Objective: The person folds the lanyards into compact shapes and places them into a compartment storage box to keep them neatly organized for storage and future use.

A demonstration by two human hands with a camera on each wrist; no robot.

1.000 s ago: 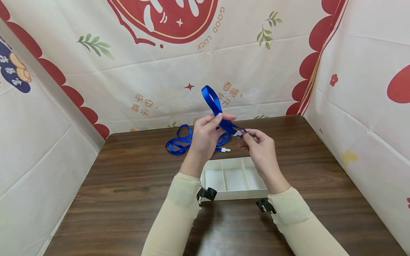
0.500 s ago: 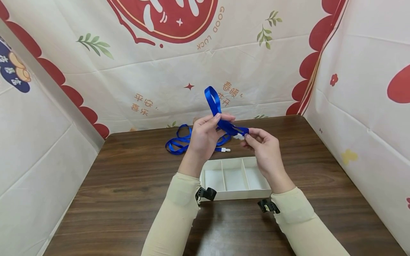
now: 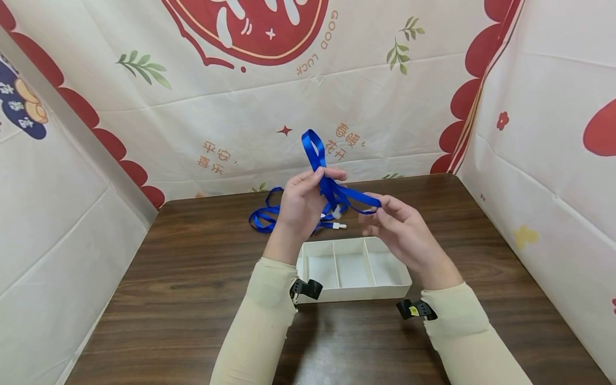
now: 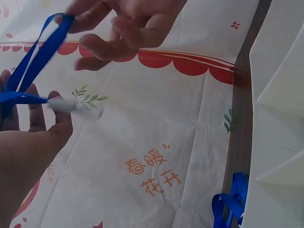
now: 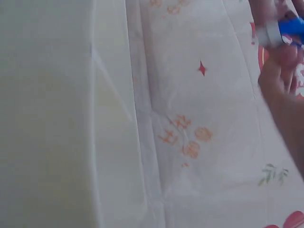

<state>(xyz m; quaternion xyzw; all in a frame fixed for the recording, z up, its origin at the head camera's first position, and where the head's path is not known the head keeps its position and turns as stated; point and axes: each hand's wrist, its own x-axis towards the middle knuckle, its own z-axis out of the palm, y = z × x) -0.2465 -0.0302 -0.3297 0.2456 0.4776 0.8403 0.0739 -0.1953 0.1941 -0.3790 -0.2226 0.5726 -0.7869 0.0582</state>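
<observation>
A blue lanyard (image 3: 353, 197) is held up in folds between my two hands, over the far part of the table. My left hand (image 3: 299, 203) pinches its middle between thumb and fingers, and a loop stands up above the grip. Thumb and forefinger of my right hand (image 3: 406, 230) pinch a second loop, drawn out to the right. The lanyard's white clip (image 4: 73, 106) dangles by the left fingers, blurred in the left wrist view. Behind the left hand lies a loose heap of blue lanyard (image 3: 263, 223), with a white-and-metal clip (image 3: 339, 226) at its right.
A white box (image 3: 366, 293) with several compartments stands on the brown wooden table (image 3: 183, 299), below and between the hands. Printed cloth walls (image 3: 260, 107) enclose the table at the back and both sides. In the right wrist view the box wall (image 5: 116, 142) fills the left.
My right hand has moved right and slightly down, pulling a loop of the lanyard out with it. The white clip has dropped from near the right fingers to hang below the left hand.
</observation>
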